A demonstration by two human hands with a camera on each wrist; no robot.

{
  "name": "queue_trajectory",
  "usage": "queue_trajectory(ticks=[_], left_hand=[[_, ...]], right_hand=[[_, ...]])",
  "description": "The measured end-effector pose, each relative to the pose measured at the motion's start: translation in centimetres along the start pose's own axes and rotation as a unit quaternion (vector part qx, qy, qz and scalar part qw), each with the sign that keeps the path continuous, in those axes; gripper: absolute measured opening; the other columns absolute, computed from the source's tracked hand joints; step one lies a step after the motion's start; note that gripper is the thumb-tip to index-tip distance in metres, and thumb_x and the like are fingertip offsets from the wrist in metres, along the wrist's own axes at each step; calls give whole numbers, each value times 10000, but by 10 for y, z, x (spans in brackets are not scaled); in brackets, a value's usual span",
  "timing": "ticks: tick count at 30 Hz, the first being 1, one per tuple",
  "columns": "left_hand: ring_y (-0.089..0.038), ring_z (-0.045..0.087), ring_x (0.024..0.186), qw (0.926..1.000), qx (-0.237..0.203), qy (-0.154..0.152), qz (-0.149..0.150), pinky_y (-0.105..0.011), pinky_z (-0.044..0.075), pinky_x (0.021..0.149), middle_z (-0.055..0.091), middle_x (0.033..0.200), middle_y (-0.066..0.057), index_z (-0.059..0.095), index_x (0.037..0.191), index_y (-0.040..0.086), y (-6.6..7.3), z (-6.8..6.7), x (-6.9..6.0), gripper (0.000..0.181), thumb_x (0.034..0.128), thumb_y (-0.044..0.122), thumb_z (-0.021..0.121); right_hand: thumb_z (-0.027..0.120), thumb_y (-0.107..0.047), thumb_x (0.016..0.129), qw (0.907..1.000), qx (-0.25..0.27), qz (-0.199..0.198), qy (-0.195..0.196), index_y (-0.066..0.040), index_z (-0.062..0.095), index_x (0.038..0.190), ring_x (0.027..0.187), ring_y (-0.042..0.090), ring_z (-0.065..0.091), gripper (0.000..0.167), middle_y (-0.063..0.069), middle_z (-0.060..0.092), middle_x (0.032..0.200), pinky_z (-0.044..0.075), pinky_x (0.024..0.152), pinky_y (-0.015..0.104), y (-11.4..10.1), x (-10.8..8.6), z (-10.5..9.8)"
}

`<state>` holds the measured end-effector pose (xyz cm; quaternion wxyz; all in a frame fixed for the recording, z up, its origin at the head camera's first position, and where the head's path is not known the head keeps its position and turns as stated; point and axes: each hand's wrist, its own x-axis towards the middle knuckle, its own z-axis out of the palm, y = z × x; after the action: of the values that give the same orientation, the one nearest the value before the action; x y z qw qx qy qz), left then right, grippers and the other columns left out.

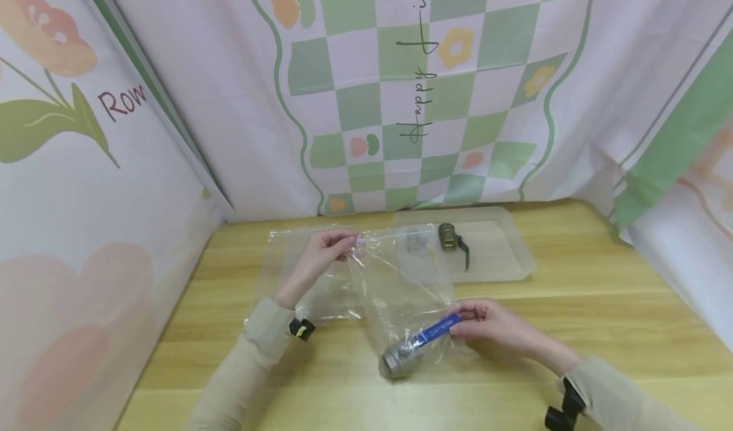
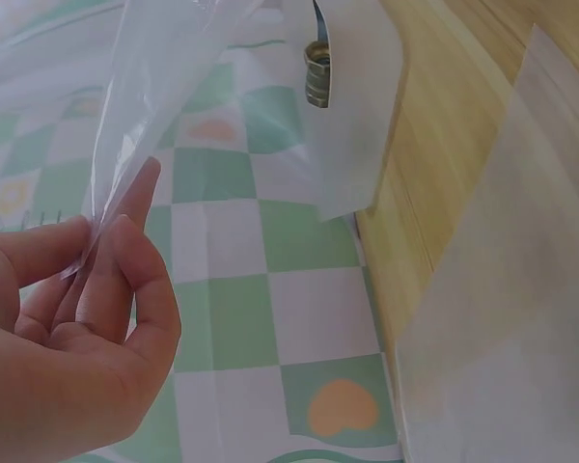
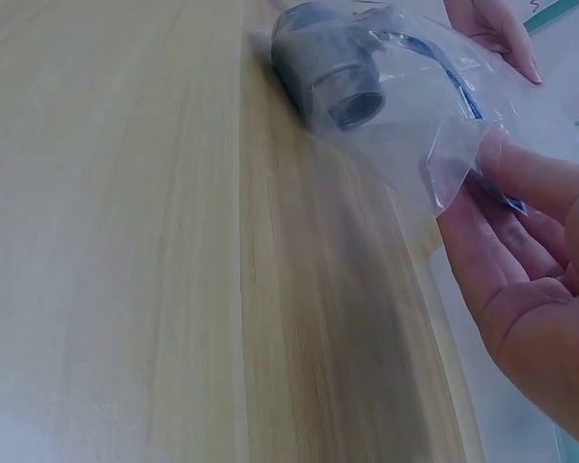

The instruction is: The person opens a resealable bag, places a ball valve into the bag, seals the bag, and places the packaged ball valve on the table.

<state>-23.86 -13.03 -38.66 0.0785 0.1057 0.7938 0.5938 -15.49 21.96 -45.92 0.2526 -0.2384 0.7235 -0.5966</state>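
Note:
A steel ball valve (image 1: 398, 358) with a blue lever handle (image 1: 438, 330) lies inside a clear plastic bag (image 1: 385, 278), low in its bottom part. My left hand (image 1: 322, 256) pinches the bag's upper left corner between thumb and fingers. Through the film, my right hand (image 1: 492, 326) grips the end of the blue handle. In the right wrist view the valve body (image 3: 328, 72) shows tilted behind the plastic, with the right thumb and fingers (image 3: 536, 183) on the handle's end. The left wrist view shows the pinched film (image 2: 140, 106) rising from the left hand (image 2: 87, 318).
At the back, a translucent white tray (image 1: 506, 243) holds a brass valve (image 1: 449, 237) with a dark lever. More clear plastic bags (image 1: 280, 265) lie flat at the left on the wooden table (image 1: 595, 278). A patterned curtain (image 1: 355, 113) stands behind the table.

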Motion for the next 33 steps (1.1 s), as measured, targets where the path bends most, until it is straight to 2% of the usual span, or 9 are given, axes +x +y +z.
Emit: queue_trajectory(ticks=[3,7,9,13,15,18,23,28,33], left_hand=[[-66,667,832,9999,-51,3,-101,-461,588,945,697,1215,-198,642,1249,5,-1,0,4,302,989,151,591],[-39,658,818,9998,-100,-22,-196,-489,569,979,690,1229,-199,634,1257,1,-2,-1,5,307,990,148,589],[-32,656,811,9997,-115,-44,-227,-458,583,961,692,1226,-193,634,1255,2,-3,-2,6,305,989,146,591],[-25,653,791,9996,-130,-83,-230,-315,612,864,699,1210,-190,634,1248,-4,-6,-2,7,304,987,146,594],[-18,653,787,9997,-108,-96,-218,-240,606,809,700,1205,-190,629,1250,-14,-8,-2,8,311,987,149,595],[-17,662,788,9995,-115,-118,-267,-215,606,797,700,1203,-194,628,1250,-16,-10,-1,9,317,984,154,602],[-51,696,812,9990,18,-266,-351,-337,613,894,702,1200,-192,626,1268,8,-13,3,11,355,986,224,610],[-188,737,923,9981,78,-499,-347,-503,554,1004,698,1215,-195,613,1291,12,-15,7,8,421,991,307,603],[-287,731,1022,9975,-46,-606,-346,-527,528,1034,693,1225,-199,604,1299,15,-18,8,3,426,993,312,598]], right_hand=[[609,-53,955,9989,458,53,-69,158,514,1257,960,80,719,381,-12,746,1088,610,880,263,0,3,0],[566,-2,965,9884,1465,174,-367,65,555,1278,1012,115,723,320,15,738,1133,589,917,259,2,7,-1],[530,26,974,9788,1957,212,-558,-22,593,1268,1024,132,726,303,37,737,1145,583,924,253,5,8,-2],[479,42,994,9612,2607,300,-851,-86,605,1266,1052,153,723,326,75,724,1173,570,944,240,8,6,-3],[467,35,1003,9570,2731,353,-916,-97,607,1270,1061,153,719,329,75,717,1178,565,955,238,9,5,-3],[456,30,1010,9551,2778,407,-946,-110,607,1275,1075,147,712,335,67,705,1190,555,972,236,9,3,-4],[449,19,1016,9553,2784,435,-889,-113,603,1281,1078,135,707,334,65,691,1188,547,983,227,8,-6,-6],[456,0,1019,9547,2826,505,-787,-112,608,1271,1078,142,707,315,76,679,1182,548,988,233,6,-17,-6],[447,-3,1024,9561,2799,440,-744,-130,616,1259,1072,128,705,316,58,687,1170,550,986,230,6,-28,-5]])
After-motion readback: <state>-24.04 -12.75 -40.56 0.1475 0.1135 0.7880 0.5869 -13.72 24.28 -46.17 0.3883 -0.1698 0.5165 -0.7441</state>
